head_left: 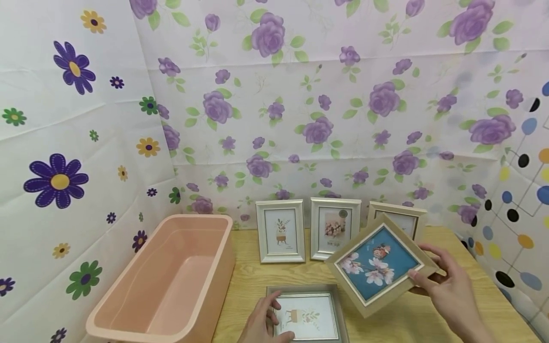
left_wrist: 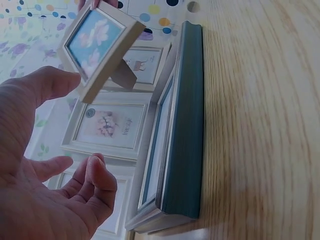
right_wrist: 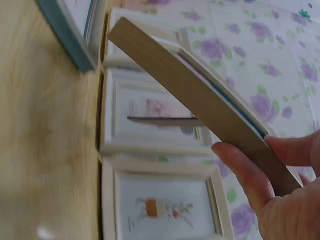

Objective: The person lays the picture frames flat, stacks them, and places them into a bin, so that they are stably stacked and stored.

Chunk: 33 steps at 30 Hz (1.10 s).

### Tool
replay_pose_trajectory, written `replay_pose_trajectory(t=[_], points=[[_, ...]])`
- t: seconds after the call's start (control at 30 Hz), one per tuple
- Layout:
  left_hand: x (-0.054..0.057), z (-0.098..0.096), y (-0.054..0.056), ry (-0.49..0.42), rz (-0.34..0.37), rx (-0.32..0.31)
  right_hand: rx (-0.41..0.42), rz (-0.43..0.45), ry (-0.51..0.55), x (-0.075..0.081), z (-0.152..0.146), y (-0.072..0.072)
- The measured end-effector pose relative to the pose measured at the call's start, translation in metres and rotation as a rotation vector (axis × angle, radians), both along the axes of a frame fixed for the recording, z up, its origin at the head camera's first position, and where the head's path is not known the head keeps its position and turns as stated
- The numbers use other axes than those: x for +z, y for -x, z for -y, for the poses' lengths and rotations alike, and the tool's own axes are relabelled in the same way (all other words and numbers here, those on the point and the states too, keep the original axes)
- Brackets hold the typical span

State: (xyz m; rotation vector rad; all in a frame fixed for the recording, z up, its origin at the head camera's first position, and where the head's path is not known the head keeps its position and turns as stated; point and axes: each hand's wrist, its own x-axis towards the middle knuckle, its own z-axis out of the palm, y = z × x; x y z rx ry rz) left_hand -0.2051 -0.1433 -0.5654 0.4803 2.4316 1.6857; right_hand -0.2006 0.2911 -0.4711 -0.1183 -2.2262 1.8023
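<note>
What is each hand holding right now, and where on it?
The right hand grips the beige-framed blue butterfly picture by its right corner. The left hand holds nothing.

It looked like a staged tabletop set. Flowered sheets [head_left: 300, 95] hung as backdrop behind a wooden table [head_left: 429, 324]. Picture frames [head_left: 280, 231] stood there beside a pink tub [head_left: 171, 281].

A pale wooden bench [head_left: 429, 319] stands in a corner hung with printed sheets: purple roses with green leaves [head_left: 317, 95] behind, big purple, yellow and green daisies [head_left: 55, 181] to the left, coloured dots and thin lines [head_left: 521, 190] to the right. Light is soft and even.
</note>
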Motion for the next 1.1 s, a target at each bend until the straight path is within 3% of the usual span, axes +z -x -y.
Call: replay_pose_trajectory(t=[0.1, 0.2, 0.3, 0.43, 0.53, 0.67, 0.9, 1.1], points=[[-0.034, 0.006, 0.013, -0.017, -0.022, 0.017, -0.004, 0.039, 0.174, -0.003, 0.01, -0.004], [-0.047, 0.007, 0.018, -0.018, -0.014, 0.046, -0.021, 0.107, 0.279, -0.007, 0.022, -0.008], [-0.025, 0.002, 0.012, -0.08, 0.06, 0.041, -0.047, 0.169, 0.349, -0.009, 0.036, -0.011], [0.007, -0.006, 0.003, -0.289, 0.223, -0.011, -0.069, 0.221, 0.445, -0.013, 0.055, -0.015], [0.021, -0.012, 0.0, -0.41, 0.315, -0.056, -0.074, 0.24, 0.52, -0.017, 0.069, -0.019], [0.026, -0.021, 0.001, -0.482, 0.388, -0.087, -0.084, 0.276, 0.567, -0.02, 0.086, -0.023], [0.019, -0.025, 0.008, -0.664, 0.492, -0.159, -0.08, 0.335, 0.619, -0.027, 0.108, -0.029], [0.018, -0.023, 0.008, -0.717, 0.468, -0.183, -0.074, 0.355, 0.623, -0.032, 0.115, -0.031]])
